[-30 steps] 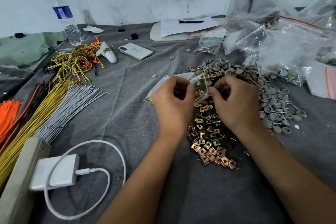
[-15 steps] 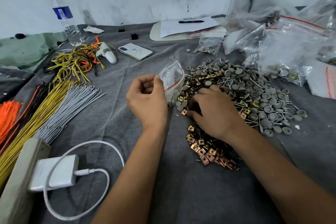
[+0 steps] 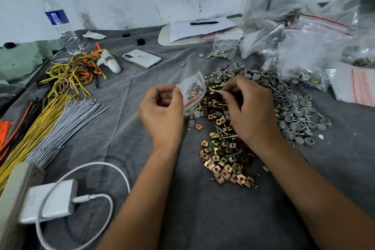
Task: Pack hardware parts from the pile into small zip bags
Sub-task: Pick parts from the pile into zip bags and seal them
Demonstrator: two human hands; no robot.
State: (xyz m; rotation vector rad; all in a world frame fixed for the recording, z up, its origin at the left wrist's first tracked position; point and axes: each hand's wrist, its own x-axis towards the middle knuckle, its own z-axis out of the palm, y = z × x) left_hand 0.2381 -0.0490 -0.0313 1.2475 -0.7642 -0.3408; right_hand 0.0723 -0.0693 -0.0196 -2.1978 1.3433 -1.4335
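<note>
From the left of my view, a clear plastic water bottle with a blue label [image 3: 60, 24] stands at the back of the grey-cloth bench [image 3: 125, 132], and bundles of yellow and grey wire lengths [image 3: 50, 126] lie near its front edge. A white phone [image 3: 142, 59] rests face down behind my hands.

My left hand [image 3: 162, 115] pinches the small clear zip bag with a red seal line [image 3: 192, 91] by one edge, lifted off the cloth with the mouth turned toward the right hand; a few brass-coloured square clip nuts show inside it. The film is thin, limp and slick, so I judge it best held at the stiffer zip rim, keeping the mouth from folding shut.

My right hand [image 3: 249, 107] is curled over the pile of brass clips, grey caps and slim metal screws [image 3: 233, 148], its fingertips pinching one thin silvery screw [image 3: 216, 90] near the bag's mouth. The parts are small, hard, light and smooth, likely to slip or scatter; the screw is best pinched along its shank.

At far right lie larger clear zip bags [image 3: 304, 46], some holding parts.
</note>
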